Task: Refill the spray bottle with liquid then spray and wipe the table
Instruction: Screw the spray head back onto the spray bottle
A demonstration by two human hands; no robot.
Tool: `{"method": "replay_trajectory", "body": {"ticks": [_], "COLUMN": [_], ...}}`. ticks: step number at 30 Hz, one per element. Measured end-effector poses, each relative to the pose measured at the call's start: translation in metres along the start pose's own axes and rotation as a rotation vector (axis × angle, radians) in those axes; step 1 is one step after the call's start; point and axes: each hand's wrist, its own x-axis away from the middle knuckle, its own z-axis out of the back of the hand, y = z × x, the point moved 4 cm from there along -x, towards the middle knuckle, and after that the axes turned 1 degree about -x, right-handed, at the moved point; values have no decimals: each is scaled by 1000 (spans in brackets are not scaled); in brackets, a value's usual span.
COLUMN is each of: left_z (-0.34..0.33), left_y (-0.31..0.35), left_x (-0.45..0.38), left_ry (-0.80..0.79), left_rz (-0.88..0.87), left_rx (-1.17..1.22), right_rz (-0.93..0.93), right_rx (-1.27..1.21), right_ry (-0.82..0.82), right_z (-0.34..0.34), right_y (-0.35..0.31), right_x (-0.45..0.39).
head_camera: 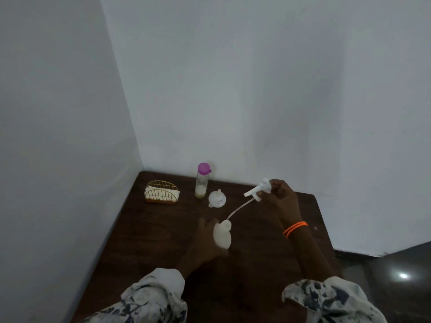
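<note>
Left hand grips the spray bottle low over the desk; right-hand fingers pinch the sprayer head up and to the right, its tube slanting back into the neck, funnel just beyond.

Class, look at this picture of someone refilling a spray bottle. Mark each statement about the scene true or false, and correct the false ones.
1. The right hand holds the spray head, lifted off the bottle. True.
2. The left hand holds the spray bottle. True.
3. The funnel sits in the spray bottle's neck. False: it lies on the table, mouth down.
4. The purple-capped bottle is open. False: its cap is on.
5. The napkin holder stands left of the purple-capped bottle. True.
</note>
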Motion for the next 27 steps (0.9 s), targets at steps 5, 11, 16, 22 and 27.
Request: {"method": "replay_trajectory", "body": {"ticks": [5, 11, 16, 22, 27], "left_z": [7, 13, 14, 19, 22], "left_y": [8, 17, 29, 36, 35], "left_x": [-3, 0, 1, 0, 1], "left_ry": [41, 87, 134, 156, 178], "left_rz": [37, 22, -39, -62, -80], "left_rx": [0, 3, 15, 25, 21], "right_rz": [179, 268, 255, 242, 172], "right_rx": [268, 443, 530, 536, 558], "right_ry": [-138, -170, -167, -103, -261], "right_z": [-15, -38, -59, -69, -71], "right_y": [-21, -20, -12, -13, -9], "right_x": [25, 49, 60, 63, 58]}}
